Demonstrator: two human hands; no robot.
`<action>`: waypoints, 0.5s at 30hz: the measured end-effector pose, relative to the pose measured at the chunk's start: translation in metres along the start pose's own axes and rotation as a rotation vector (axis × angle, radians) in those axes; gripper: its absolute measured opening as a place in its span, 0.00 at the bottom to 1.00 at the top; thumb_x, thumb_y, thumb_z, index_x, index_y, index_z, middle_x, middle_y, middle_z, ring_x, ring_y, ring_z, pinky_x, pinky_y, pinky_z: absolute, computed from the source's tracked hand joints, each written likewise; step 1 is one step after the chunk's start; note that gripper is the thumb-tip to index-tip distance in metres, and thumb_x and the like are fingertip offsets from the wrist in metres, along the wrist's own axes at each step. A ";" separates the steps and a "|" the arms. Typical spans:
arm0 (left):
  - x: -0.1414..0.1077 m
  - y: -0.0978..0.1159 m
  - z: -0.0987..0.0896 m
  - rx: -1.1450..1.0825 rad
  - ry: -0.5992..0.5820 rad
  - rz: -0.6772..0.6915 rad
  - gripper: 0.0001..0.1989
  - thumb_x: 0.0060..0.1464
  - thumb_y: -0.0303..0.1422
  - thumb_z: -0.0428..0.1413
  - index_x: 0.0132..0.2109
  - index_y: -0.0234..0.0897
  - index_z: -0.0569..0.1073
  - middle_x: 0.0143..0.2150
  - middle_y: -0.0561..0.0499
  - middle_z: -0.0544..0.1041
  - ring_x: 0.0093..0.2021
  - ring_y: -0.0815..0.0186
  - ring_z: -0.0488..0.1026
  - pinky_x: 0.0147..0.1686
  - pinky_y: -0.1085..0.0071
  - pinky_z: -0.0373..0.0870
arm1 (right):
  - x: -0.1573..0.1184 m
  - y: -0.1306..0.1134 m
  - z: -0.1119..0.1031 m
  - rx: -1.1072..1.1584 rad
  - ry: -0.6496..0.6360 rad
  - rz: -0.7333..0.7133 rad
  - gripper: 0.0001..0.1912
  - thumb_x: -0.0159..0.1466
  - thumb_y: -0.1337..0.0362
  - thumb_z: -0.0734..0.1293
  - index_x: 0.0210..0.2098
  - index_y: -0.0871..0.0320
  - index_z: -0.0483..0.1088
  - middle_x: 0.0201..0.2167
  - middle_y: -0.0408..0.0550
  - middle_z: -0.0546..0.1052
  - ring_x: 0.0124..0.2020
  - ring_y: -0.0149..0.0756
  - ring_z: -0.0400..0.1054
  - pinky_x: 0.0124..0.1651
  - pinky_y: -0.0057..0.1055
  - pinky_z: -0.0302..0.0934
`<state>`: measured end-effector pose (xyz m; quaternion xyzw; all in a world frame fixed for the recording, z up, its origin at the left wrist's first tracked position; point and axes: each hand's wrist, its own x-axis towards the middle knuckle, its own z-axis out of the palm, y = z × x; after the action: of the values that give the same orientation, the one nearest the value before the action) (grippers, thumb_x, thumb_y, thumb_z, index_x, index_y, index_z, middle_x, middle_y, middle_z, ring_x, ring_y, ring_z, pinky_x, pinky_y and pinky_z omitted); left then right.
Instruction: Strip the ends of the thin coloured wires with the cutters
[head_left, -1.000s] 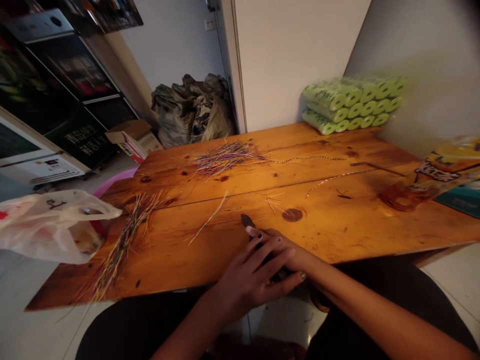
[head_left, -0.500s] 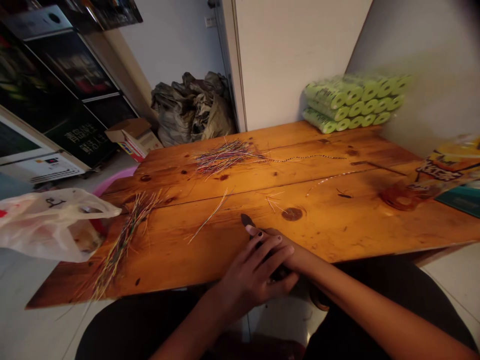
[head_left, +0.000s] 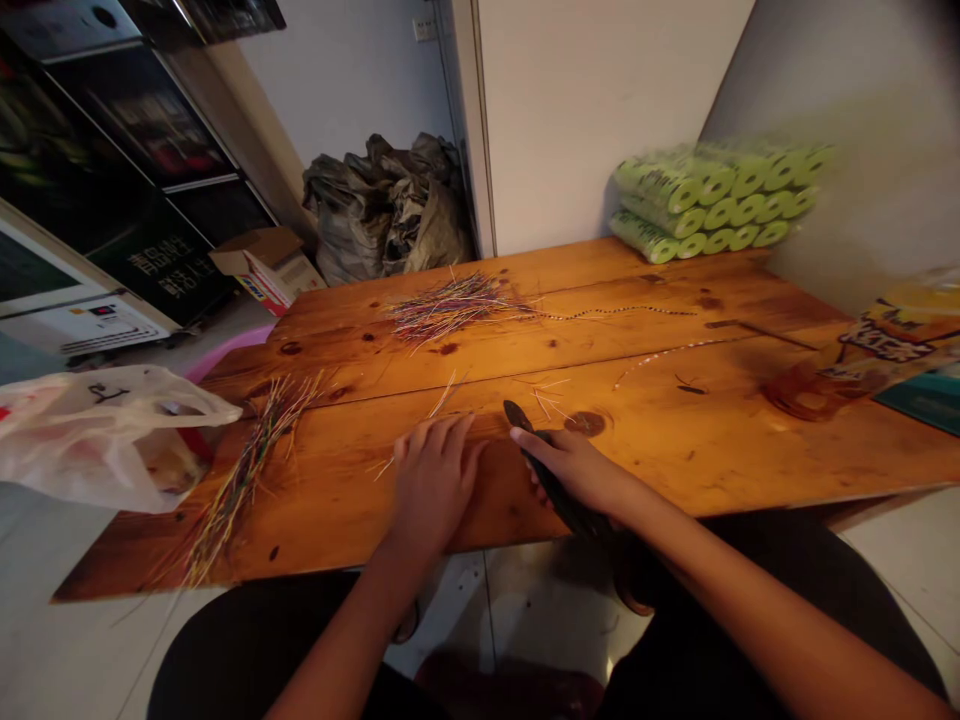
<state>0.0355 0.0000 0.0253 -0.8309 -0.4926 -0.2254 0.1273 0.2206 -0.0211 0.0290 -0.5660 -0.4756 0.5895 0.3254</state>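
Observation:
My left hand (head_left: 435,480) lies palm down on the wooden table (head_left: 360,510), fingers stretched forward. It covers part of a few thin loose wires (head_left: 444,395), whose ends show around it. In my right hand (head_left: 581,470) is a black plier-like tool (head_left: 551,485), its dark rounded tip pointing forward and left; the fingers wrap round it, and the thumb lies along its top. Just ahead of that tip are some short wire pieces (head_left: 550,398). One bundle of coloured wires (head_left: 251,465) lies at the left edge, and a tangled pile of wires (head_left: 450,310) sits farther back.
A white plastic bag (head_left: 112,430) stands at the left edge. At right lies a tilted drink bottle (head_left: 862,360); green-wrapped rolls (head_left: 712,200) are stacked behind. Twisted strands (head_left: 622,312) and a thin dark rod (head_left: 772,333) lie across the table. Sacks (head_left: 386,210) and a carton (head_left: 270,270) are beyond.
My left hand has come away from the right hand and moved left and forward onto the table. My right hand, still holding the tool, has shifted slightly; more of the tool shows.

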 end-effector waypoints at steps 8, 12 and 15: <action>-0.023 -0.032 -0.007 -0.179 -0.179 0.063 0.12 0.59 0.32 0.48 0.47 0.44 0.73 0.45 0.51 0.77 0.47 0.62 0.70 0.46 0.61 0.64 | 0.002 -0.010 -0.029 0.471 0.039 0.072 0.23 0.61 0.44 0.60 0.27 0.59 0.67 0.21 0.46 0.72 0.23 0.32 0.69 0.28 0.28 0.68; -0.039 -0.021 -0.009 -0.074 -0.215 0.174 0.16 0.59 0.34 0.49 0.53 0.40 0.70 0.52 0.49 0.74 0.51 0.59 0.68 0.49 0.59 0.64 | 0.005 -0.011 -0.041 0.706 -0.002 0.050 0.24 0.63 0.46 0.58 0.28 0.61 0.68 0.24 0.48 0.73 0.27 0.34 0.71 0.36 0.32 0.70; -0.045 -0.006 -0.007 -0.003 -0.202 0.207 0.18 0.58 0.36 0.50 0.53 0.34 0.70 0.53 0.46 0.74 0.52 0.57 0.68 0.49 0.58 0.64 | 0.005 -0.013 -0.046 0.835 0.019 0.071 0.24 0.64 0.46 0.58 0.29 0.61 0.68 0.25 0.49 0.74 0.29 0.35 0.72 0.42 0.36 0.69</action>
<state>0.0096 -0.0350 0.0090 -0.8958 -0.4144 -0.1270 0.0982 0.2627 -0.0029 0.0438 -0.4068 -0.1729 0.7374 0.5107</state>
